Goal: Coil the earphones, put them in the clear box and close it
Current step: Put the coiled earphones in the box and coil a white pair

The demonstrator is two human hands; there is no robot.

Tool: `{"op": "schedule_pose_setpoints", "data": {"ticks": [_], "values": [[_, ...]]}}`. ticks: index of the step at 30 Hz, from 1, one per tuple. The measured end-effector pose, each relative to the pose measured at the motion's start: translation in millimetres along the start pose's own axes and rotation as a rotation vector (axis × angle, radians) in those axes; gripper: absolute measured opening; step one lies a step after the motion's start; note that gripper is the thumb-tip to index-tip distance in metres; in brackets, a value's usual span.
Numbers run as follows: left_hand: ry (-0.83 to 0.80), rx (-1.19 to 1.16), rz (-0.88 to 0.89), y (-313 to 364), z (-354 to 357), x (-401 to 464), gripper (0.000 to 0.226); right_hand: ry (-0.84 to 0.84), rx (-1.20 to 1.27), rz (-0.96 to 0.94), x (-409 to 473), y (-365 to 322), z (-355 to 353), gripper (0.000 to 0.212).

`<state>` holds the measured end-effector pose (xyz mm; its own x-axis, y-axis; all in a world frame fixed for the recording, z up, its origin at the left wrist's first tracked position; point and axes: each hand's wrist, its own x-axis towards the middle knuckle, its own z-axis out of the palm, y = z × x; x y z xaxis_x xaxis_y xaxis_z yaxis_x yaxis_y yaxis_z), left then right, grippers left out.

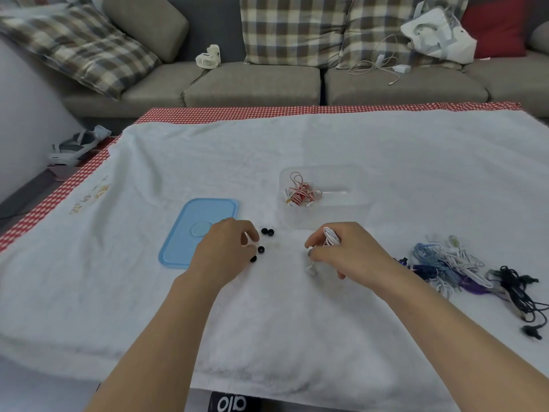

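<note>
While the white towel (386,150) leaves wide bare room toward the far edge of the tabletop (267,112), the near middle is crowded. The clear box (350,215) stands open with red-and-white earphones (301,194) inside, its blue lid (190,233) lying flat to the left. Small black ear tips (267,232) sit between both hands. The left hand (225,251) curls, fingertips pinching something small and white. The right hand (341,251) grips coiled white earphones (331,237). A tangled cable pile (457,266) lies near the right edge.
</note>
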<state>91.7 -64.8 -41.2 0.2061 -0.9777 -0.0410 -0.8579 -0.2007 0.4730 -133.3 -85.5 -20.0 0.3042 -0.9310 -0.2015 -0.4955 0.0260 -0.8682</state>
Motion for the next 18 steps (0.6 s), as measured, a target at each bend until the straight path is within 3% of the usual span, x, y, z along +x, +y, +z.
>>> {"op": "schedule_pose_setpoints", "data": {"ticks": [10, 14, 18], "values": [[-0.005, 0.049, 0.017, 2, 5, 2, 0.007, 0.033, 0.039, -0.035, -5, -8, -7, 0.010], [0.059, -0.142, 0.092, 18, -5, -5, 0.008, 0.062, 0.195, -0.018, -8, -13, -13, 0.011], [0.017, -0.328, 0.218, 49, -7, -19, 0.010, 0.069, 0.321, -0.043, -9, -17, -15, 0.010]]}}
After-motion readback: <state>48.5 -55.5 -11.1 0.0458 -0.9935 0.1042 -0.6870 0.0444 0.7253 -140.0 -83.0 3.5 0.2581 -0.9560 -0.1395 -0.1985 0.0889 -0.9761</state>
